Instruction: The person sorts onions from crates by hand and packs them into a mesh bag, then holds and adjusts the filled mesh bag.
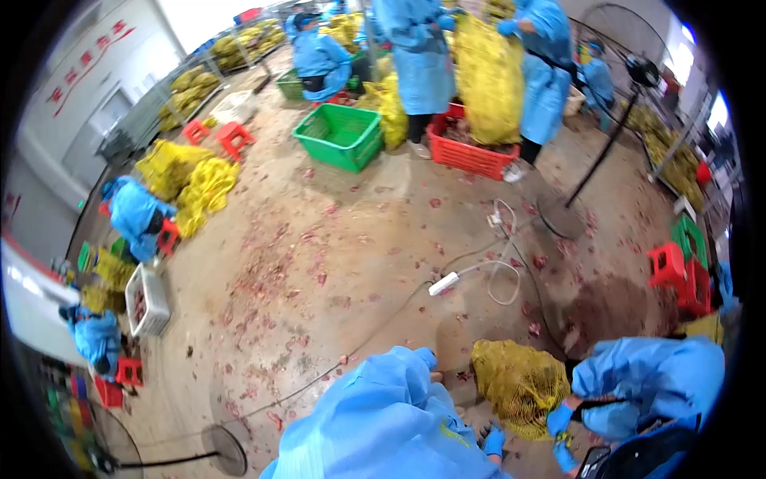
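A wide blue sleeve (363,423) fills the bottom middle of the head view. At its far tip a small blue patch, seemingly my left hand (425,355), shows too little to make out the fingers. To the right of the sleeve, low over the floor, is what looks like my right hand (492,441) in a blue glove. Its dark fingers seem apart, and nothing shows in them. A full yellow mesh bag (519,383) rests on the floor beyond it. A co-worker's gloved hands (561,421) are at that bag's right edge.
A white power strip (444,283) and its cables lie on the wet floor among scattered reddish skins. A fan stand (562,215) rises at right. Farther off are a green crate (339,136), a red crate (471,156), red stools (234,138) and several co-workers in blue gowns.
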The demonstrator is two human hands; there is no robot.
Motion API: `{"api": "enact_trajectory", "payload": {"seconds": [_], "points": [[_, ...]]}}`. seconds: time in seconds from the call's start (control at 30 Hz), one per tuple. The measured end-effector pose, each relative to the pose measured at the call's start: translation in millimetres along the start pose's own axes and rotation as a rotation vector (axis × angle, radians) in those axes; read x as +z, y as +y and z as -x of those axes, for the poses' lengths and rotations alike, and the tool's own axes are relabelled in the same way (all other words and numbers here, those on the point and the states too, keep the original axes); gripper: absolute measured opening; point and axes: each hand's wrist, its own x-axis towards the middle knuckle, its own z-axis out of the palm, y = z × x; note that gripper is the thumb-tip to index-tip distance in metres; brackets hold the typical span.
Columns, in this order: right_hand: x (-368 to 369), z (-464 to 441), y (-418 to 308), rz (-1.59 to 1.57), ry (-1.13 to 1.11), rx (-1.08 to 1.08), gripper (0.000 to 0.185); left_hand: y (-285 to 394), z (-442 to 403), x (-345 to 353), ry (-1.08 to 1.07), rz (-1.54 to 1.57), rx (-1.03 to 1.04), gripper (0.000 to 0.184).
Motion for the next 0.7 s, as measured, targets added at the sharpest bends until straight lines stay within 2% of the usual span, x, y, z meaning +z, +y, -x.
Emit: {"api": "enact_trajectory", "payload": {"seconds": [0.07, 0.1, 0.17, 0.27, 0.33, 0.47, 0.53, 0.57, 0.63, 0.67, 0.7], "points": [[4, -13, -6, 0.051, -0.040, -0.026, 0.027, -14, 16, -7, 0.030, 0.028, -0.025, 0.031], [5, -16, -14, 0.009, -0.047, 0.009, 0.027, -32, 15, 10, 0.252, -0.045, 0.136, 0.031], [8, -11, -37, 0.025, -0.016, 0.028, 0.027, -57, 6, 37, 0.495, -0.103, 0.277, 0.031], [0, -26, -49, 0.069, -0.049, -0.070, 0.025, -89, 1, 44, 0.321, 0.013, 0.101, 0.030], [0, -42, -51, 0.013, -0.062, -0.057, 0.025, -117, -7, 38, 0.203, 0.069, -0.005, 0.030], [0, -51, -54, -0.086, -0.063, 0.001, 0.024, -162, -18, 61, 0.305, -0.126, -0.005, 0.031], [3, -49, -56, -0.091, -0.085, 0.019, 0.025, -154, 5, 41, 0.168, 0.077, -0.219, 0.033], [5, -48, -57, -0.097, -0.095, 0.025, 0.025, -156, 13, 39, 0.179, 0.081, -0.226, 0.033], [5, -46, -61, -0.102, -0.108, 0.034, 0.025, -160, 23, 39, 0.368, 0.184, -0.234, 0.034], [4, -45, -62, -0.103, -0.115, 0.039, 0.026, -160, 27, 39, 0.375, 0.189, -0.240, 0.034], [5, -45, -62, -0.101, -0.121, 0.041, 0.026, -160, 31, 38, 0.369, 0.370, -0.261, 0.034]]}}
